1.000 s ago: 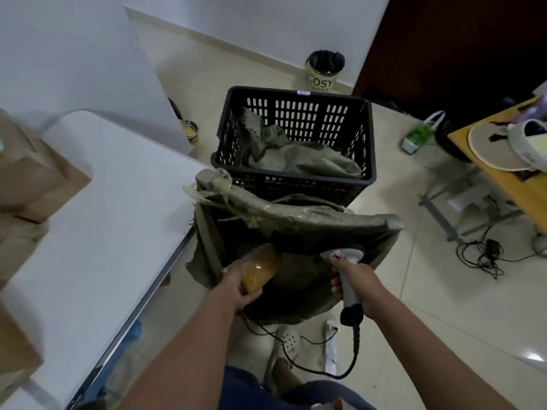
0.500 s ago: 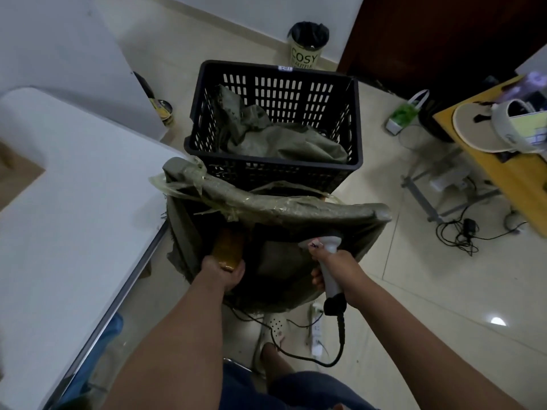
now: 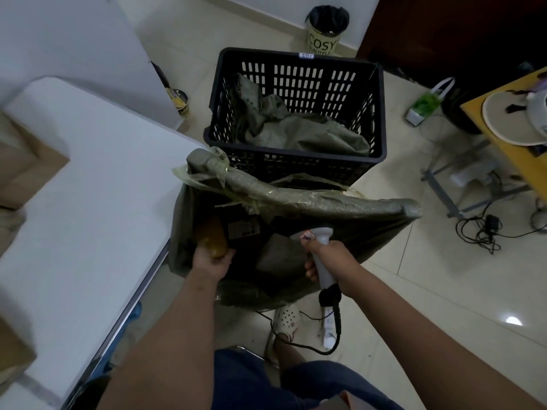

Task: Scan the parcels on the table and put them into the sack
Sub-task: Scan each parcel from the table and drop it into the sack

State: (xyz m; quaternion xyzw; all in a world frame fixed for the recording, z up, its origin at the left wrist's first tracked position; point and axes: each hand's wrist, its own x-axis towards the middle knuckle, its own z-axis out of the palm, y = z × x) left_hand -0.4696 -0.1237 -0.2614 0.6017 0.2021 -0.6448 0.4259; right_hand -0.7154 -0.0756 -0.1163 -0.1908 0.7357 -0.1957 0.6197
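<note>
Over sack [image 3: 296, 202]: parcel [image 3: 211, 236] was gripped by left hand [image 3: 211, 260].
Right of parcel: scanner [image 3: 321, 255] was clasped by right hand [image 3: 331, 257].

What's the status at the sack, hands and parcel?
Left hand holds brown tape-wrapped parcel inside open grey-green woven sack. Right hand grips white handheld barcode scanner. Nothing blocking the drop.

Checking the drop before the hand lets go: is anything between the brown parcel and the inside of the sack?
Nothing visible blocks it. The left hand holds the brown parcel already inside the sack, past its rolled rim, with other parcels lying below.
</note>
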